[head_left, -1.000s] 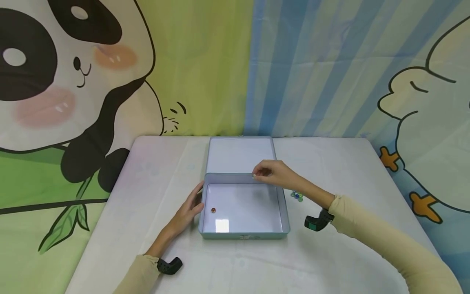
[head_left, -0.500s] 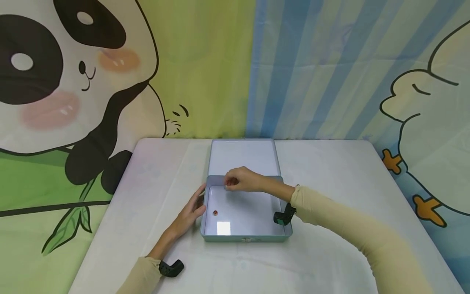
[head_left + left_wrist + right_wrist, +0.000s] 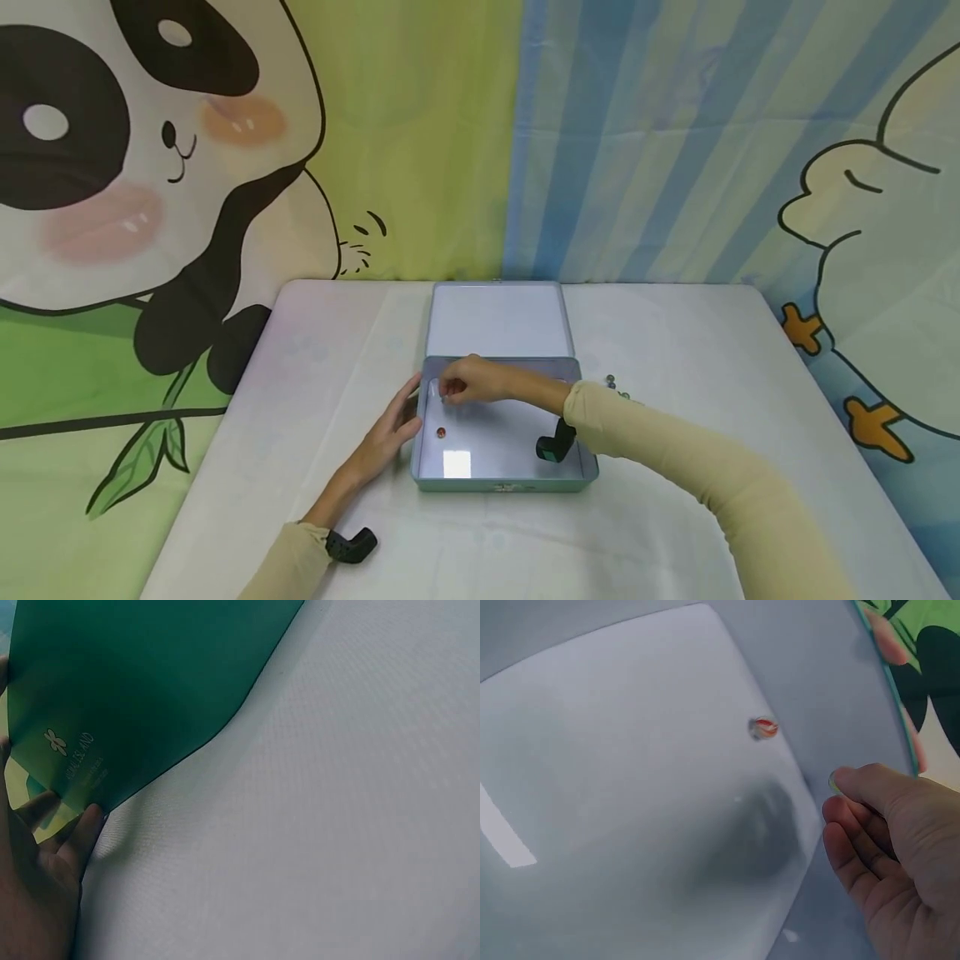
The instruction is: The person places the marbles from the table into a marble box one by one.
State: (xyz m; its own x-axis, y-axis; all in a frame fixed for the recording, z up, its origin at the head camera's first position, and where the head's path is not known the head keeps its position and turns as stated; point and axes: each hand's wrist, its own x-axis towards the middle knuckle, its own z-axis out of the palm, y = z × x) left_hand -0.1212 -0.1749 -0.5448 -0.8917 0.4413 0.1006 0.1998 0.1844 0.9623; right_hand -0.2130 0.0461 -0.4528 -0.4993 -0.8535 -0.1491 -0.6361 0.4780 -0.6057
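Observation:
An open pale green tin box (image 3: 480, 485) stands on the table, its hinged lid (image 3: 497, 321) laid back behind it. Inside, near the left wall, lies a red-and-clear marble (image 3: 765, 728). Over the box's back left corner my right hand (image 3: 476, 381) pinches a clear, greenish glass marble (image 3: 832, 781) between thumb and finger. My left hand (image 3: 386, 433) rests against the left outer wall with its fingers extended. From the left wrist view, those fingers touch the green side of the tin (image 3: 142, 682).
Several loose marbles (image 3: 611, 381) lie on the white cloth right of the box, partly hidden by the right sleeve (image 3: 675, 433). A patterned curtain (image 3: 420, 142) hangs behind the table (image 3: 337, 333).
My right hand has moved left across the box from its back right side, then down toward the back left corner, still pinching the marble. My left hand stays on the box.

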